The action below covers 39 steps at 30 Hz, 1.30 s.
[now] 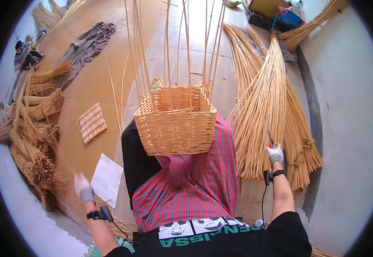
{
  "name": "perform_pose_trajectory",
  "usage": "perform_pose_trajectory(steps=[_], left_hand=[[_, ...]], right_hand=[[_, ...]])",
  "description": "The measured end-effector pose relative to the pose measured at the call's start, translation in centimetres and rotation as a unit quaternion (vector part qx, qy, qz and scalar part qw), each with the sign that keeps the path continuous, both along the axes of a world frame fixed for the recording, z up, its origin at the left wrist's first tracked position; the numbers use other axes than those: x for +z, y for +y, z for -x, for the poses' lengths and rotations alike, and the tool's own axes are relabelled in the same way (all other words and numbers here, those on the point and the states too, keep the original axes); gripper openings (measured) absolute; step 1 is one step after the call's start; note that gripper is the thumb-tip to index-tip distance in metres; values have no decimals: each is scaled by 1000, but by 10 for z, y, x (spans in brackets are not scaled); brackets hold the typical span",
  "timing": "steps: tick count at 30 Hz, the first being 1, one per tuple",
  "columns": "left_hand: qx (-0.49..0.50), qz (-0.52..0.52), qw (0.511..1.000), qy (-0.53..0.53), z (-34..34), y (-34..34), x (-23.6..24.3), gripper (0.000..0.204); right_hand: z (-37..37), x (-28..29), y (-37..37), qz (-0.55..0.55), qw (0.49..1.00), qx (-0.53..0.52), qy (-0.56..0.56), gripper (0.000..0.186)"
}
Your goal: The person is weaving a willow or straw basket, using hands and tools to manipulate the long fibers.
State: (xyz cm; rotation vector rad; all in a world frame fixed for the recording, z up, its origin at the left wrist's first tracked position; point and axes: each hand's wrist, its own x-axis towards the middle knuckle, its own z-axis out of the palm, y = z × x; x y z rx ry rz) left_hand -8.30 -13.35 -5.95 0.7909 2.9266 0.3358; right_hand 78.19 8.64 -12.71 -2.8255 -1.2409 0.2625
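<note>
On my lap rests a square woven basket (173, 132), its side facing me and its top turned away. Several long upright stakes rise from its rim. My right hand (275, 153), in a white glove, is closed on a red-handled tool (271, 141) with a dark pointed tip; its exact kind is unclear. That hand is over the lower end of a large bundle of straw-coloured canes (268, 107). My left hand (83, 188), also gloved, is out to the left beside a white sheet (107, 177). Motion smears its fingers, and a faint blurred streak shows near them.
Bundles of cane (34, 165) line the left wall. A small woven square (92, 122) and loose strands lie on the floor at left. Farther off is a crumpled grey cloth (90, 43). A blue container (290, 19) stands at the far right, near another cane bundle (312, 28).
</note>
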Motion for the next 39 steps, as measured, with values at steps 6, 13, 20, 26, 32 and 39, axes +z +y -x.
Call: perform_pose_trajectory(steps=[6,13,20,26,32,39], left_hand=[[-109,502,858,-29,-1,-197,-115,66],[-19,-230,911,-342,-98,19,-46,18],[-360,-296,771,-434,-297,138,98,17],[-447,-326,688,-470,-357,146,101,19],[-490,-287,733,-374,-334,139,49,20],[-522,-183,712,-433,-347,131,20,17]], right_hand=[[6,-23,-8,-9,999,37,24,92],[142,37,37,-323,818,178,441,44],[307,128,-52,-32,617,280,735,46],[352,116,-85,60,596,255,759,65],[301,104,-54,-45,708,284,645,37],[265,90,-16,-244,704,102,659,31]])
